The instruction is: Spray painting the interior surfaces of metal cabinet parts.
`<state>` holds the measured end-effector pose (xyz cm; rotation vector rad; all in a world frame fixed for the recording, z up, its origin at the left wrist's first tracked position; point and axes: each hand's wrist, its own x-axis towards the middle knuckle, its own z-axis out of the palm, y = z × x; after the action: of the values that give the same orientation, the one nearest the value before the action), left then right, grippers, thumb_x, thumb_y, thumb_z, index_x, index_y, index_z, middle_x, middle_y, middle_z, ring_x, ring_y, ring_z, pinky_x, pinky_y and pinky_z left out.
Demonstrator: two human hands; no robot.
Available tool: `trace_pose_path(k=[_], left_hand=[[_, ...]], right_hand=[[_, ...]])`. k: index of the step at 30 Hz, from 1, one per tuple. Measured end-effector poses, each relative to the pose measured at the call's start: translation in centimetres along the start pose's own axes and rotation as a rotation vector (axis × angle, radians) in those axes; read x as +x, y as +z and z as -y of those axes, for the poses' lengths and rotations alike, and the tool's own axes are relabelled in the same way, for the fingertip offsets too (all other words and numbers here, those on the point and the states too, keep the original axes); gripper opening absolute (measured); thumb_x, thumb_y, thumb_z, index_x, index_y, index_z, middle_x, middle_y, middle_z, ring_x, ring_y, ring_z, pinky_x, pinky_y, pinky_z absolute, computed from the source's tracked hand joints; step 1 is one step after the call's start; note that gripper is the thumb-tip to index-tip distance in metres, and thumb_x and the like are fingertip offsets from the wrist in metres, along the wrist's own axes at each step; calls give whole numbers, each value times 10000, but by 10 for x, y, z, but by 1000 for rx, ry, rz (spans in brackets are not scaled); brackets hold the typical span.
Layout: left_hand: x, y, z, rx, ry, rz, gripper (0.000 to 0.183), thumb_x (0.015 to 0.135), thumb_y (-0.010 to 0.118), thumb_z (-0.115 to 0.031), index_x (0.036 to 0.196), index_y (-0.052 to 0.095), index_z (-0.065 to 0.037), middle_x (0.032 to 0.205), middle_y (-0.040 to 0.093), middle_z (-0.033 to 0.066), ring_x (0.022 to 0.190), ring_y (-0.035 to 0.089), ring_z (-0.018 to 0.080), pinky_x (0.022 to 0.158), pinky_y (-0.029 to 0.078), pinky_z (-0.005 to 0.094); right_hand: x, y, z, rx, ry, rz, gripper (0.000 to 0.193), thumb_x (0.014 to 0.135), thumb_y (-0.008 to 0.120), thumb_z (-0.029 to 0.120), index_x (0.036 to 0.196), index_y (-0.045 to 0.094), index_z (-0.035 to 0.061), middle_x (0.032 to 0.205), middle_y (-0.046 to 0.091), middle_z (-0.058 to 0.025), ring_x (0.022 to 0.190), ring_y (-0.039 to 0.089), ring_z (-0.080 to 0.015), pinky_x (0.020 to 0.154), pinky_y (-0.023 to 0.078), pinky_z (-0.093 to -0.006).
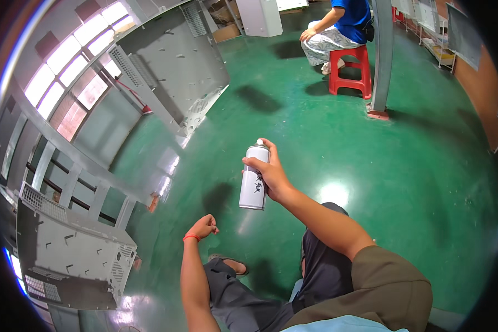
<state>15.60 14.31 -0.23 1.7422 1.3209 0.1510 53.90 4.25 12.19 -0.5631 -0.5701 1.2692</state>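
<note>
My right hand (268,169) is wrapped round a white spray can (253,190) with dark handwriting on its side. The can stands nearly upright in the air, and the index finger rests at its nozzle (259,142). Lower and to the left, my left hand (205,226) hangs over the floor with its fingers curled in, a red band round the wrist. Whether anything is inside those curled fingers is hidden.
Grey perforated metal housings stand at upper left (174,66) and lower left (77,249), beside a metal frame (69,188). Ahead, a person in blue (346,25) sits on a red stool (350,69) near a grey post (382,61). The floor (293,116) is green.
</note>
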Motion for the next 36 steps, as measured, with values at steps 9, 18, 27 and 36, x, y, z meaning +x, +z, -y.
trace_pose_path(k=[9,18,27,36], left_hand=[[10,-1,-5,40,-14,21,141,960,605,53,1068,570,-30,902,726,119,855,735,203,795,591,340],[9,0,-32,146,-81,29,281,1002,711,-117,1264,629,-58,911,744,71,795,685,121,716,519,274],[21,-7,-39,135,-109,20,367,1007,744,-200,1317,633,-40,902,741,71,788,684,124,761,547,298],[42,-10,-53,118,-139,9,363,1015,743,-213,1306,639,-22,893,737,77,791,685,134,781,569,309]], right_hand=[[15,-12,1,-5,1,17,892,894,832,95,1582,281,228,1135,599,-119,821,719,-230,664,638,-423],[28,-12,-3,-19,-1,5,887,890,836,93,1578,295,236,1124,609,-117,819,719,-231,659,638,-427],[45,-13,-5,-32,-1,-4,891,885,841,94,1578,298,231,1137,607,-119,829,722,-237,668,637,-425],[67,-21,1,-40,4,-3,892,889,835,86,1581,291,231,1134,610,-121,828,724,-237,670,636,-424]])
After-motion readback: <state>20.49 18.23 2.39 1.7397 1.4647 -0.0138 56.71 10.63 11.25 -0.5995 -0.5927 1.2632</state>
